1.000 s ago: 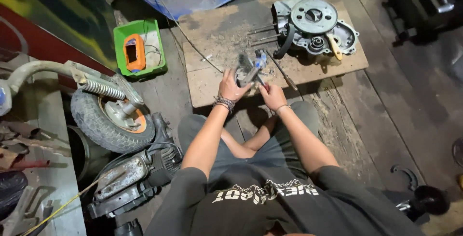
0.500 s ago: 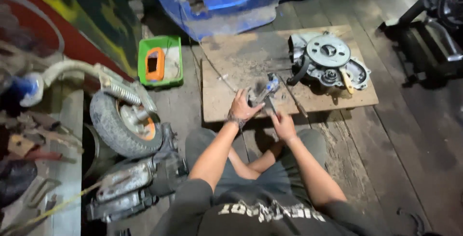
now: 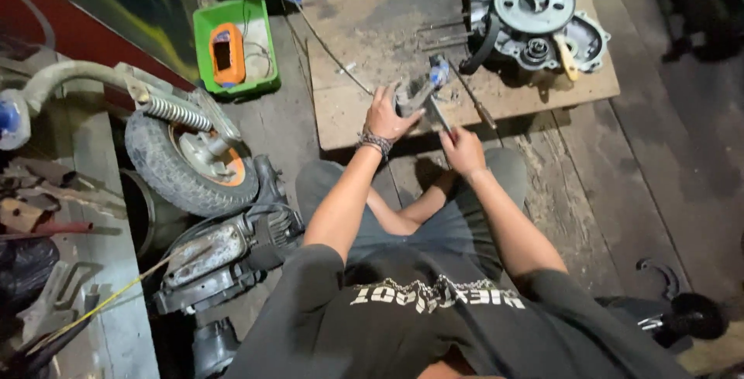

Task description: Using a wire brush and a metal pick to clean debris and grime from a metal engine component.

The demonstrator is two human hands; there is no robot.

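- Person sits cross-legged on the plank floor, facing a wooden board (image 3: 364,108) that lies flat in front of the knees. All places below are taken from this board.
- Left hand (image 3: 387,118) at the board's near edge, about mid-width. Fingers wrapped and clamped on a small grey metal part (image 3: 415,94), lifted just off the board surface. A beaded bracelet sits on that wrist.
- Right hand (image 3: 463,150) just off the near edge, toward the person, slightly right of the left hand. Fingers closed around the handle end of a thin tool (image 3: 435,114); exact finger spread is hard to read, but the grip looks shut.
- Key relation: the tool's long axis runs from the right hand up and leftward to the metal part, so its tip meets the part held in the left hand. The part lies ahead and left of the right fingers; the left hand is the nearer one, already touching it.
- A small blue-tipped piece (image 3: 439,73) stands just past the part, over the board's middle.
- Engine case (image 3: 535,18), grey with a round disc on top, rests on the board's far right corner, well apart from both hands.
- Long rod (image 3: 473,104) lies on the board between hands and engine case.
- Green tray (image 3: 260,46) with an orange meter (image 3: 227,53) sits on the floor left of the board.
- Small wheel (image 3: 190,162) with spring lies further left, nearer the person.
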